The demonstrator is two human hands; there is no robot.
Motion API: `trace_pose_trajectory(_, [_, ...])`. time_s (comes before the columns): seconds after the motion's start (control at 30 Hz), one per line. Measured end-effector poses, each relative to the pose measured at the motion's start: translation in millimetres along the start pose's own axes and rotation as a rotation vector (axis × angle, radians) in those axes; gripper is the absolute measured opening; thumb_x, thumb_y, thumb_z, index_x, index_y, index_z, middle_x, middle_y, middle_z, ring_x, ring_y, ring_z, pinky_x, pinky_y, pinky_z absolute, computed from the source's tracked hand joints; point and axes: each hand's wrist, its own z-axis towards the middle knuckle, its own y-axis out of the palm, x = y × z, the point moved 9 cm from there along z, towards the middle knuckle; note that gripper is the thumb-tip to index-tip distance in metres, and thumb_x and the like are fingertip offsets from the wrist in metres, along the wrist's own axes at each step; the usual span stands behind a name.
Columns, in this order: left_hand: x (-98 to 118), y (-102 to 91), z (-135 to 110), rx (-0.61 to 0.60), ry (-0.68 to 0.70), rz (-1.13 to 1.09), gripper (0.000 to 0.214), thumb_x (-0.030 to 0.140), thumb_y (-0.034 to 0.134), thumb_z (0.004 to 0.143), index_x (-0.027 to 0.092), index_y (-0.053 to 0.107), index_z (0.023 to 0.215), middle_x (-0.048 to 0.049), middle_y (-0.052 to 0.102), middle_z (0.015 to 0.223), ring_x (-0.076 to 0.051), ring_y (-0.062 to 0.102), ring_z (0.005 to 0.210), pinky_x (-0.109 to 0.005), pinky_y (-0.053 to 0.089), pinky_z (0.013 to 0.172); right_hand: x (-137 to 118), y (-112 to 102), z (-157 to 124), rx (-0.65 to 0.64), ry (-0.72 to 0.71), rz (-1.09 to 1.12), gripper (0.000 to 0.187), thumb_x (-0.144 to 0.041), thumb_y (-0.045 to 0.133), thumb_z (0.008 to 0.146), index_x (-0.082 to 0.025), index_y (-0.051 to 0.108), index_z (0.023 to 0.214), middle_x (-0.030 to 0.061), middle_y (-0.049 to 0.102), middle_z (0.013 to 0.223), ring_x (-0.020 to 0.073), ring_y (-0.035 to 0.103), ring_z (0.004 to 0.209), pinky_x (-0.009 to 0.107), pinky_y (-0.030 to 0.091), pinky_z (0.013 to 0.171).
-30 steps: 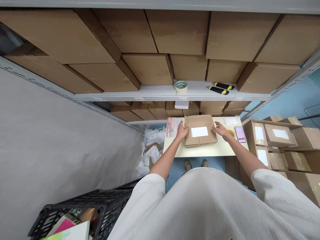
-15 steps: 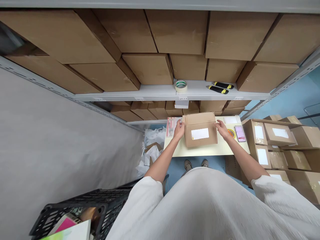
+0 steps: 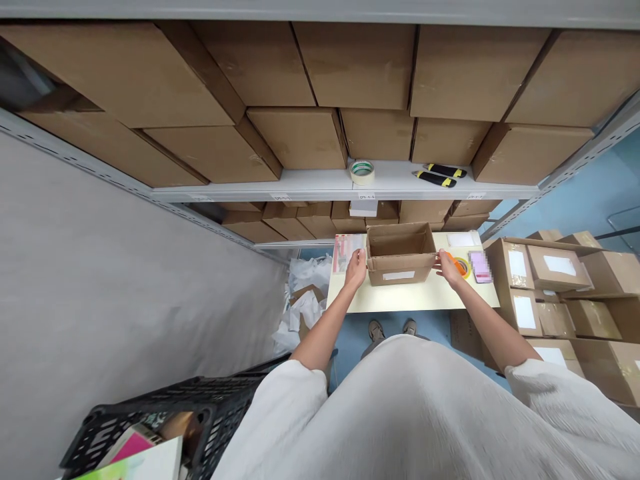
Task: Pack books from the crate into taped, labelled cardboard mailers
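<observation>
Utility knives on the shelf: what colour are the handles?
The handles are black with yellow bands; head view.

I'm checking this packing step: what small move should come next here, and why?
Probably lift the printed packet beside the left hand into the cardboard box. The box's top stands open, its inside looks bare from this view, and the packet lies right next to it, while the right hand is at the box's other side.

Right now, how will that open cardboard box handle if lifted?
The open cardboard box looks empty, so probably light for its size. Its thin walls would likely flex if squeezed between the left hand and right hand. Its flat base on the desk suggests sliding, not rolling, if pushed.
</observation>
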Motion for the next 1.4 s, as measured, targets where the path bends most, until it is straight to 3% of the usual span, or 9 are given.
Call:
trace_pose_trajectory(0.13, [4.9,-4.5,-3.7,0.071,0.022,0.018,0.059,0.063,0.035,0.111,0.021,0.059,0.143,-0.0210,0.063,0.149,-0.035,0.063,0.136,-0.052,0.047,0.119,-3.9,-11.8,-3.1,0.040,-0.002,-0.068,0.068,-0.078,0.041,0.097,-0.024,0.068,0.127,0.0142,0.076,0.125,0.0319,0.074,0.114,0.045,0.057,0.098])
trace_pose_trajectory(0.27, [52.6,-18.8,-6.2,0.190,0.316,0.022,0.047,0.049,0.042,0.111,0.023,0.057,0.147,-0.0184,0.053,0.158,-0.031,0.051,0.150,-0.048,0.042,0.127,-51.2,-21.5,-12.8,0.166,-0.212,-0.152,0.061,-0.069,0.038,0.101,-0.024,0.069,0.126,0.0146,0.073,0.132,0.0306,0.070,0.120,0.048,0.053,0.110])
trace_pose_trajectory(0.37, [93.0,-13.7,-11.7,0.113,0.506,0.098,0.043,0.036,0.041,0.111,0.024,0.058,0.149,-0.0139,0.051,0.163,-0.029,0.043,0.157,-0.049,0.034,0.133,-98.0,-13.5,-28.8,0.228,-0.472,-0.238,0.053,-0.060,0.040,0.103,-0.025,0.071,0.127,0.0138,0.070,0.137,0.0310,0.065,0.128,0.050,0.051,0.114])
trace_pose_trajectory(0.5, [113.3,3.7,-15.5,-0.057,0.545,0.222,0.048,0.028,0.038,0.109,0.024,0.059,0.151,-0.0115,0.056,0.160,-0.027,0.047,0.154,-0.048,0.037,0.132,-130.2,21.5,-39.7,0.081,-0.681,-0.421,0.042,-0.047,0.044,0.104,-0.030,0.075,0.128,0.0111,0.069,0.138,0.0321,0.060,0.135,0.054,0.047,0.120])
trace_pose_trajectory(0.63, [103.7,12.7,-18.1,-0.157,0.573,0.293,0.053,0.024,0.039,0.106,0.022,0.055,0.157,-0.0122,0.057,0.160,-0.028,0.052,0.149,-0.046,0.043,0.127,-127.5,39.1,-32.3,-0.048,-0.732,-0.544,0.040,-0.035,0.047,0.101,-0.029,0.077,0.128,0.0110,0.068,0.138,0.0324,0.061,0.134,0.055,0.047,0.121])
trace_pose_trajectory(0.8, [69.9,4.5,-8.6,-0.205,0.535,0.397,0.054,0.029,0.057,0.101,0.023,0.058,0.155,-0.0134,0.058,0.159,-0.034,0.051,0.150,-0.052,0.039,0.129,-111.1,23.4,-17.1,-0.029,-0.726,-0.654,0.040,-0.032,0.051,0.098,-0.026,0.076,0.129,0.0138,0.067,0.138,0.0360,0.060,0.132,0.057,0.046,0.121])
trace_pose_trajectory(1.0, [22.9,1.7,7.3,-0.370,0.417,0.401,0.102,0.056,0.090,0.077,0.024,0.049,0.164,-0.0157,0.047,0.169,-0.039,0.040,0.159,-0.052,0.033,0.133,-94.3,5.0,-0.1,-0.055,-0.685,-0.756,0.051,-0.038,0.057,0.096,-0.025,0.070,0.143,0.0137,0.059,0.151,0.0370,0.055,0.141,0.057,0.043,0.125])
trace_pose_trajectory(1.2, [-4.0,28.5,3.8,-0.527,0.383,0.512,0.150,0.059,0.105,0.050,0.023,0.030,0.175,-0.0233,0.011,0.184,-0.049,0.008,0.170,-0.060,0.018,0.136,-83.3,6.2,17.1,-0.155,-0.669,-0.842,0.080,-0.044,0.059,0.095,-0.026,0.041,0.171,0.0107,0.037,0.177,0.0402,0.038,0.159,0.063,0.032,0.130])
trace_pose_trajectory(1.4, [-11.5,47.5,-2.8,-0.521,0.398,0.560,0.159,0.058,0.106,0.048,0.026,0.019,0.177,-0.0247,-0.005,0.184,-0.050,-0.001,0.170,-0.066,0.011,0.135,-69.3,13.6,51.2,-0.148,-0.536,-0.891,0.093,-0.057,0.056,0.098,-0.029,0.019,0.179,0.0142,0.031,0.179,0.0445,0.035,0.160,0.065,0.038,0.125])
